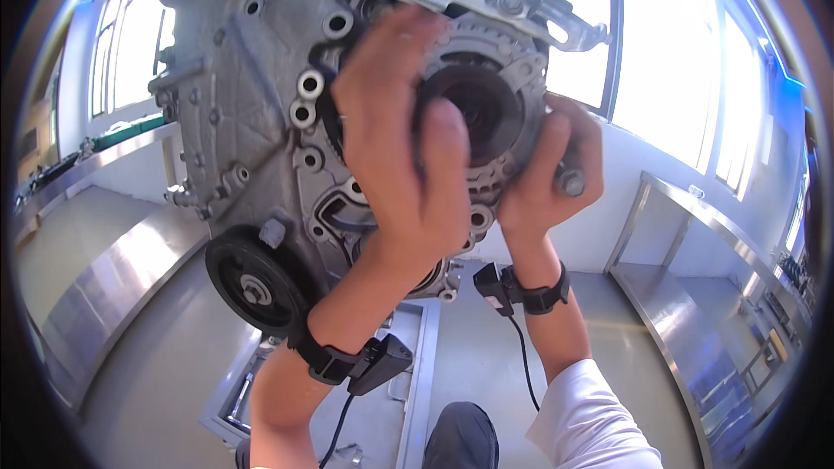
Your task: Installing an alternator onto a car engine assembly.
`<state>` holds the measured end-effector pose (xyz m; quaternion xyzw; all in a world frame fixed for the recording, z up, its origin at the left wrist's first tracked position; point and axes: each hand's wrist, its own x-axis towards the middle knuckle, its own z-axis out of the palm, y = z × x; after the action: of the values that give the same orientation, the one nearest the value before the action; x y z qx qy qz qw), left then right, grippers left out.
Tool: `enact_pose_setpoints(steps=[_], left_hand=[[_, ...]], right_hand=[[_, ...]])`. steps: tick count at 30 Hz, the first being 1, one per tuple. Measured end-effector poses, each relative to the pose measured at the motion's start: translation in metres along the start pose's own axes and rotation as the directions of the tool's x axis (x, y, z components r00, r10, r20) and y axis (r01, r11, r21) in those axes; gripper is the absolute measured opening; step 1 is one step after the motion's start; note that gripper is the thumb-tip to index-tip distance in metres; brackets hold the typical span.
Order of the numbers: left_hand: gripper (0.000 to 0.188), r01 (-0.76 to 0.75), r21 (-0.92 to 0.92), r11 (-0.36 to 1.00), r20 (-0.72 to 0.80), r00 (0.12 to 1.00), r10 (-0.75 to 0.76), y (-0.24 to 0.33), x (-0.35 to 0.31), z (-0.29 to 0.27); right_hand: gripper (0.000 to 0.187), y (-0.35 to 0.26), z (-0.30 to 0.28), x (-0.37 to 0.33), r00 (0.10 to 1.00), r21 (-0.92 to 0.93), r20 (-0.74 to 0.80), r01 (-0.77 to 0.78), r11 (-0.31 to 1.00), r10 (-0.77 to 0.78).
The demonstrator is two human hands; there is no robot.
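Ahead of me is a large grey metal engine, and at its right side sits a round finned alternator with a dark pulley at its centre. My left hand, slightly blurred, curls around the alternator's left side, its thumb by the pulley. On the lower right, my right hand grips the alternator's housing with bent fingers. A bolt head shows beside those fingers. Above both hands a metal bracket crosses over the alternator. The fingertips behind the housing are hidden.
A black ribbed pulley juts from the engine's lower left. Under the engine stands a metal frame holding loose parts. Steel benches line the left, with another bench on the right. Cables hang from both wristbands.
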<state>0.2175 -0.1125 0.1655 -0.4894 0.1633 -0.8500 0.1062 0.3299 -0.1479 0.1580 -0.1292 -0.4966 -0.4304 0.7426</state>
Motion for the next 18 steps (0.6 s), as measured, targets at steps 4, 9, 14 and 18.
enact_pose_setpoints(steps=[4,9,14,18], left_hand=[[0.028,-0.229,0.058,0.972,0.231,0.95,0.21,-0.004,0.02,0.006],[0.015,-0.045,0.059,0.997,0.283,0.959,0.026,0.004,0.019,0.014],[0.01,-0.055,0.052,0.997,0.248,0.968,0.04,0.002,0.018,0.015],[0.01,-0.05,0.079,0.996,0.277,0.96,0.027,0.004,0.022,0.015]], right_hand=[[0.013,-0.001,0.005,0.0,0.999,0.075,0.005,-0.036,0.997,0.035],[0.014,-0.004,0.004,-0.001,0.985,0.114,-0.067,-0.151,0.982,0.159],[0.015,-0.001,0.004,-0.005,0.985,0.081,-0.088,-0.142,0.987,0.149],[0.015,-0.006,0.002,-0.001,0.971,0.145,-0.06,-0.22,0.965,0.23]])
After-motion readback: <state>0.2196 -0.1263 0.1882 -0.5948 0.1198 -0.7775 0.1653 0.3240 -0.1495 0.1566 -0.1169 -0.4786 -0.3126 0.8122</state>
